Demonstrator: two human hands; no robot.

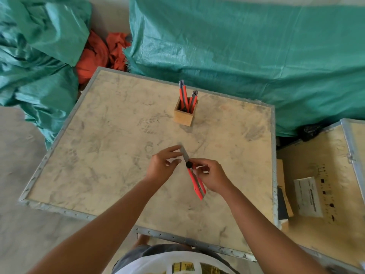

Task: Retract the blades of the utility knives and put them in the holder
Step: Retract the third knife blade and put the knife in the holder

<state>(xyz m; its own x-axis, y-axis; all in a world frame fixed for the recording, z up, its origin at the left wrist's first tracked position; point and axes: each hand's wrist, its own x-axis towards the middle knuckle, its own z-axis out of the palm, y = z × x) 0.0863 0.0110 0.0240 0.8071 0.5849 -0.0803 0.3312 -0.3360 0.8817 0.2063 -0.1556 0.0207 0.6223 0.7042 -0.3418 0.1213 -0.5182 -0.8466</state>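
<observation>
Two utility knives [187, 96] already stand in the far wooden holder [183, 117] as the right hand [211, 175] pinches a third knife [194, 177] near centre, the left hand [164, 165] apparently steadying its exposed blade for retraction.

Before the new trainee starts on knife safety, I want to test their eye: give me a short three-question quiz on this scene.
1. True or false: the blade of the knife in the hands is fully retracted.
2. How many knives stand in the holder?
3. Which hand grips the knife's red body: A) left hand, B) right hand, C) neither?

Key
1. False: grey blade shows beyond the black knob, by the left hand's fingertips.
2. Two, both upright.
3. B.
</observation>
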